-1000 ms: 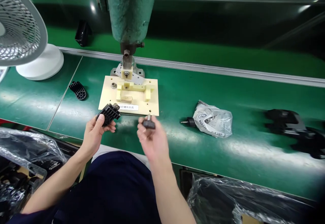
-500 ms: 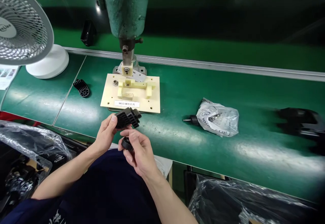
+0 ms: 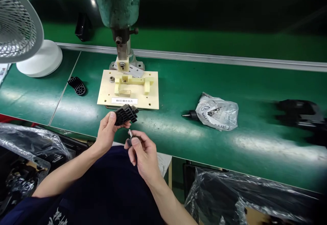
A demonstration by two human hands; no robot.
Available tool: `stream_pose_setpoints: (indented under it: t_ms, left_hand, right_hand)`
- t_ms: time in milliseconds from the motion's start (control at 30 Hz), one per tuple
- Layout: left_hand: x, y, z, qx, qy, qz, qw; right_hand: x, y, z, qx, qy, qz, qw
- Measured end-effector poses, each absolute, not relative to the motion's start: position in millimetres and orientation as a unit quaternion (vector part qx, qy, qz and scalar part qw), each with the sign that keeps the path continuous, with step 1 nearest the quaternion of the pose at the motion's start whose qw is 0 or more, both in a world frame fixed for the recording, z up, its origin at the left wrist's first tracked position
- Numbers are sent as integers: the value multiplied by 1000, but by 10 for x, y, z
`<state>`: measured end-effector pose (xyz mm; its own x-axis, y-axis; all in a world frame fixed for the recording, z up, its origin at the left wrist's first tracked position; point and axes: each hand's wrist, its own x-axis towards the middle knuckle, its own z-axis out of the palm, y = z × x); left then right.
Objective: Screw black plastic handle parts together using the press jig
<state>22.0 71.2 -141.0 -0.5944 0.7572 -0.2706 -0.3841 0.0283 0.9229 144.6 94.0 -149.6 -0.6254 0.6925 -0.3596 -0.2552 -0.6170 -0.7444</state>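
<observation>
My left hand [image 3: 106, 133] grips a black ribbed plastic part [image 3: 125, 114] near the front edge of the green bench. Just below it, my right hand [image 3: 141, 153] pinches a small black knob with a metal screw tip [image 3: 130, 137] pointing up toward the ribbed part. The two pieces are close but apart. Behind them lies a cream jig plate [image 3: 152, 99] with cream blocks and a label, under the green press head [image 3: 118, 3].
A white fan [image 3: 17, 27] stands at the left. A black ribbed piece [image 3: 77, 85] lies beside the jig. A plastic bag with a black knob [image 3: 216, 112] lies to the right, black parts [image 3: 301, 114] farther right. Plastic-wrapped bins [image 3: 30, 143] sit below the bench.
My right hand came back from near the jig toward my body and turned the small knob so its screw tip points up. My left hand shifted the ribbed part rightward.
</observation>
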Motion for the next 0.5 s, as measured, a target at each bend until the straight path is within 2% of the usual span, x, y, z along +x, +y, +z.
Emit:
stream_pose_setpoints:
  t_ms: [233, 400, 500]
  left_hand:
    - [283, 603, -1518, 215, 611, 628, 431]
    - [301, 519, -1551, 252, 631, 599, 423]
    - [318, 510, -1520, 244, 617, 606, 439]
  right_hand:
    - [1334, 946, -1414, -298, -270, 879, 256]
    - [1275, 916, -1430, -328, -316, 846, 277]
    - [1304, 898, -1451, -296, -335, 854, 267]
